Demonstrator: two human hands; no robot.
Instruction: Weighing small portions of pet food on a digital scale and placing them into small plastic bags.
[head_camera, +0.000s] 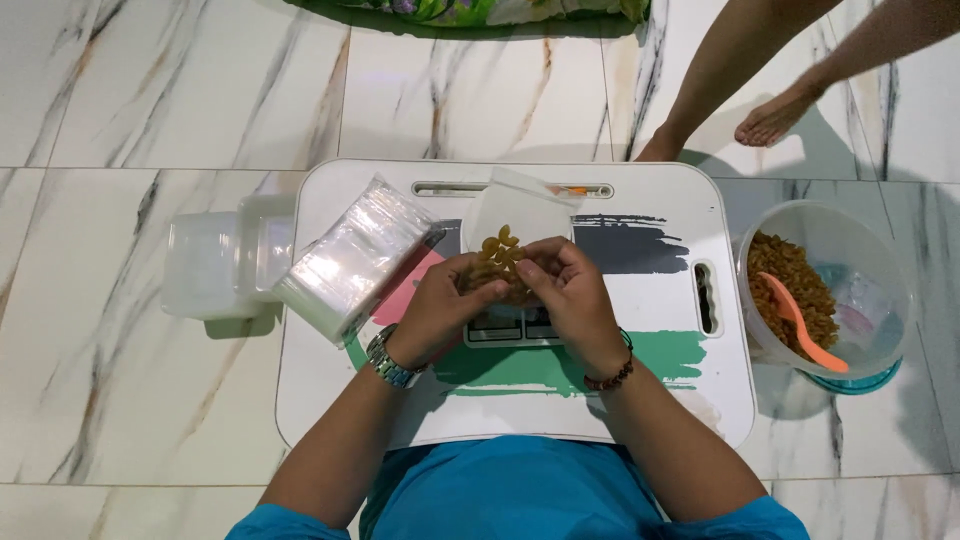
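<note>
Both hands hold a small clear plastic bag (515, 210) over a white lap table (640, 400). Golden-brown pasta pieces (497, 255) sit in the bag's lower part. My left hand (440, 305), with a wristwatch, pinches the bag from the left. From the right, my right hand (572, 298), wearing a bead bracelet, grips the same bag. A small scale (510, 332) lies under the hands, mostly hidden by them.
A stack of clear bags (350, 255) rests on the table's left part. Clear plastic containers (215, 265) stand on the floor at left. A clear tub of pasta (825, 290) with an orange scoop (803, 322) stands at right. Another person's feet (770, 118) are behind the table.
</note>
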